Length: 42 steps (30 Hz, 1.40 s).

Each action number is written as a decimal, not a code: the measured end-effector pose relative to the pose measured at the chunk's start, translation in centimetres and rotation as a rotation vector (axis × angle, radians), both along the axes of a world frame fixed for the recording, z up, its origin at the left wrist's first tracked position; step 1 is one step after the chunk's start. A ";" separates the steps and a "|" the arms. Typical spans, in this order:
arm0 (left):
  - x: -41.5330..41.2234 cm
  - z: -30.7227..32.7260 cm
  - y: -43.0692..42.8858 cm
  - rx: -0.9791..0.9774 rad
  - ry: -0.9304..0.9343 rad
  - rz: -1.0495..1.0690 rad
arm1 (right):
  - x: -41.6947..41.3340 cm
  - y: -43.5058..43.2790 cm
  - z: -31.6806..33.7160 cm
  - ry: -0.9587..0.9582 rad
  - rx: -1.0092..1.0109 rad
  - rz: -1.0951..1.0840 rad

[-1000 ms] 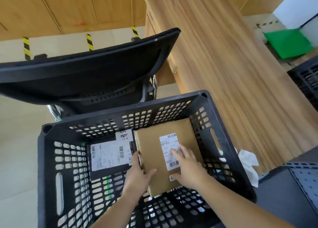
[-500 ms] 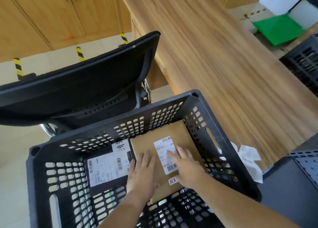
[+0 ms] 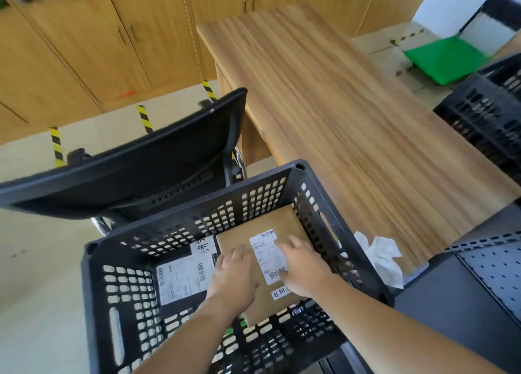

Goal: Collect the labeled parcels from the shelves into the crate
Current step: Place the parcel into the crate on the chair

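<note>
I'm watching the left hand (image 3: 234,275) and right hand (image 3: 303,266) pressing straight, released fingers on the rectangular cardboard parcel (image 3: 282,218) lying under them in the perforated black plastic crate (image 3: 194,205), with a labelled dark packet (image 3: 183,277) lying left of them.

Both forearms reach forward, left grip (image 3: 234,275) and right grip (image 3: 303,266) flat, palms down, fingers straight.

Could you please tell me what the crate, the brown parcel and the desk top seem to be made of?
The crate looks like matt black moulded plastic, going by its grid-perforated walls. The brown parcel is matt kraft cardboard or paper, unclear which, bearing a white paper label. The desk top shows smooth striped wood grain, possibly laminate or veneer.
</note>
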<state>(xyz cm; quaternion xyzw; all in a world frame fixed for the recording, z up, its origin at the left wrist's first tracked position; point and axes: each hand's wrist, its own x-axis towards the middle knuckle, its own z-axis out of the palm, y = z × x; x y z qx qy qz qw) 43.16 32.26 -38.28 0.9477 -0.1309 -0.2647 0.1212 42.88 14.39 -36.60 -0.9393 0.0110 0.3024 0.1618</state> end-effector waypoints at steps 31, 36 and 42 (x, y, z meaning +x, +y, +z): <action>-22.7 44.0 -20.3 -0.924 -0.495 -1.159 | -41.3 -3.5 42.2 -0.890 -0.445 -1.254; -41.4 45.4 -24.0 -1.031 -0.312 -1.472 | -60.4 -0.6 43.5 -0.852 -0.702 -1.609; -64.8 46.2 -22.3 -1.147 -0.145 -1.795 | -81.9 7.1 44.3 -0.730 -0.897 -1.955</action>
